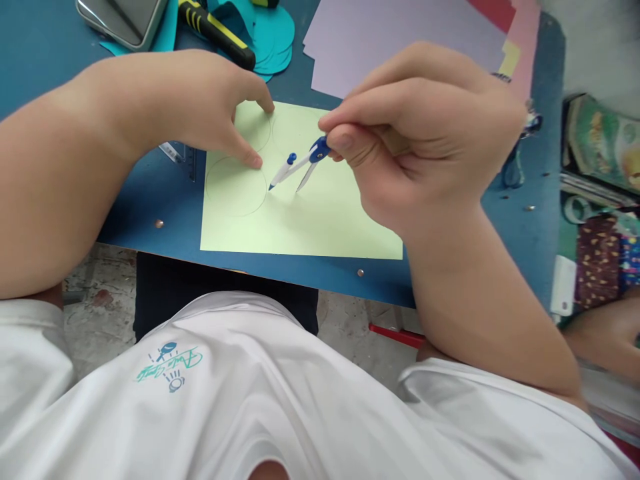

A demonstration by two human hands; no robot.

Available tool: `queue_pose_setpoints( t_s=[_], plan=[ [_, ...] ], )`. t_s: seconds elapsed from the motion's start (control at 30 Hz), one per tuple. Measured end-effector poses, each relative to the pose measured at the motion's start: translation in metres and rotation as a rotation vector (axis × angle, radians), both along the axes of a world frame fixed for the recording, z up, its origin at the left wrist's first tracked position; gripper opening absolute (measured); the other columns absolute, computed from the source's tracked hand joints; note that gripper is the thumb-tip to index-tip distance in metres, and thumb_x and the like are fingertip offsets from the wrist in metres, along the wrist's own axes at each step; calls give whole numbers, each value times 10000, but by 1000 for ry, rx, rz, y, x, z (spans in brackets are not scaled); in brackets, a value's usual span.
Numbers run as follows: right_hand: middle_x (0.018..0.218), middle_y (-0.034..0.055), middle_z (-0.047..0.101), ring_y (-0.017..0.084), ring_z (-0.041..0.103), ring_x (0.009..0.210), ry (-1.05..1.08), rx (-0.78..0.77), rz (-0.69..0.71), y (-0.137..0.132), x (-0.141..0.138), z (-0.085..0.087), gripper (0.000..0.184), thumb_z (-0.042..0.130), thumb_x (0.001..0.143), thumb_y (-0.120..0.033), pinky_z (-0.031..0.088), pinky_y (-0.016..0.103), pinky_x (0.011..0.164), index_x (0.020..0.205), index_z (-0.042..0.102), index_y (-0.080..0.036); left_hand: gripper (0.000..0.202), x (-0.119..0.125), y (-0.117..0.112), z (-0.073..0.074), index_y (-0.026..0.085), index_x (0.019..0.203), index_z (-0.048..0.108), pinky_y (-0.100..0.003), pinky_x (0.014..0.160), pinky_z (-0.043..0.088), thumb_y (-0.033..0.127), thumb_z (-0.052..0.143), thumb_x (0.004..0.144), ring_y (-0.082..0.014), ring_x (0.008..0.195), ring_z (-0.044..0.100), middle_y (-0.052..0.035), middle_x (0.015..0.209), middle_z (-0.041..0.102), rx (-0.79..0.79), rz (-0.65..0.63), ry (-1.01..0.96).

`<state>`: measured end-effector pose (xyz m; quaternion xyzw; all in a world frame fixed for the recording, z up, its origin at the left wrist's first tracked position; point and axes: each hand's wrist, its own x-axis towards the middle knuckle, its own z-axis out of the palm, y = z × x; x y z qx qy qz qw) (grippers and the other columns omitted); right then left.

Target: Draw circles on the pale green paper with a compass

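Note:
A light green sheet of paper (320,223) lies on the blue desk (45,47), with faint pencil circles drawn on its left part. My right hand (425,133) is closed in a pinch on the top of a blue and white drawing compass (299,167), whose two legs rest on the paper. My left hand (185,100) presses its fingertips down on the sheet's upper left, just left of the compass.
Lilac sheets (390,37) and other coloured paper lie at the back. Teal cut-out circles (273,40), a black and yellow tool (215,30) and a grey metal box (125,20) sit at the back left. A clear ruler (183,157) lies under my left hand. Books are stacked at the right.

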<state>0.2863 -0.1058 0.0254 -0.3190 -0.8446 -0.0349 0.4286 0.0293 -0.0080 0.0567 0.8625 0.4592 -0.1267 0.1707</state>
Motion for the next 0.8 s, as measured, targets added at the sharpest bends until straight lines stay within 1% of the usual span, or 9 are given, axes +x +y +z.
queue_pose_setpoints(
  t_s=[0.07,0.13,0.23,0.33,0.4,0.5,0.57,0.7,0.8],
  plan=[
    [1064,20,858,216,852,955,-81,-74,-57,-4,-1,3,400,611,1280,-593,739,435,889,1160,900,-345,1038,-4,3,-2,378,1866,577,-777,1247,589,799,867,962,-652,1532,697,-171,1405,838,8,-19,-14],
    [1093,47,834,246,843,1021,-141,-183,-106,-5,-1,4,557,501,1268,-743,747,469,926,1145,885,-359,1060,-6,5,-4,380,1859,578,-740,1218,597,831,839,936,-648,1539,685,-174,1467,824,10,-26,-20],
    [1105,97,829,281,832,1084,-147,-296,-114,-2,0,5,629,493,1220,-830,748,490,956,1095,858,-333,1033,-8,6,-6,379,1837,597,-668,1175,601,834,814,934,-617,1529,688,-167,1510,808,18,-27,-18],
    [1078,98,844,279,836,1078,-163,-300,-83,5,-2,9,624,503,1228,-810,744,485,960,1068,856,-321,1007,-9,7,-7,379,1823,610,-601,1113,594,817,808,939,-565,1430,741,-158,1431,824,18,-35,-19],
    [1054,76,859,253,839,1024,-182,-239,-21,10,-5,13,587,523,1252,-754,730,457,916,1052,863,-319,1023,-9,8,-9,374,1826,606,-574,1070,590,829,807,933,-538,1353,767,-158,1364,831,11,-42,-16],
    [1036,21,882,194,836,931,-164,-127,79,16,-7,18,380,648,1268,-538,678,398,840,1039,857,-317,1008,-9,9,-10,359,1821,615,-574,1042,591,821,795,943,-534,1304,778,-161,1299,832,23,-48,-23],
    [986,-4,869,180,820,879,-145,-77,72,20,-6,19,289,704,1250,-427,630,387,790,1021,836,-313,1005,-9,10,-11,352,1811,624,-583,1048,593,812,801,935,-545,1311,778,-163,1295,830,32,-49,-32],
    [887,-14,825,195,771,811,-220,-52,-51,26,8,18,308,680,1250,-456,593,397,749,1012,804,-303,1061,-9,12,-15,352,1804,623,-586,1083,595,849,815,886,-576,1401,750,-171,1405,816,18,-44,-33],
    [840,-13,813,187,731,744,-234,-29,-147,27,26,13,371,694,1236,-550,558,394,706,995,809,-293,1057,-10,13,-16,346,1809,620,-601,1102,603,858,788,900,-592,1460,719,-188,1472,806,11,-49,-38]
  ],
)
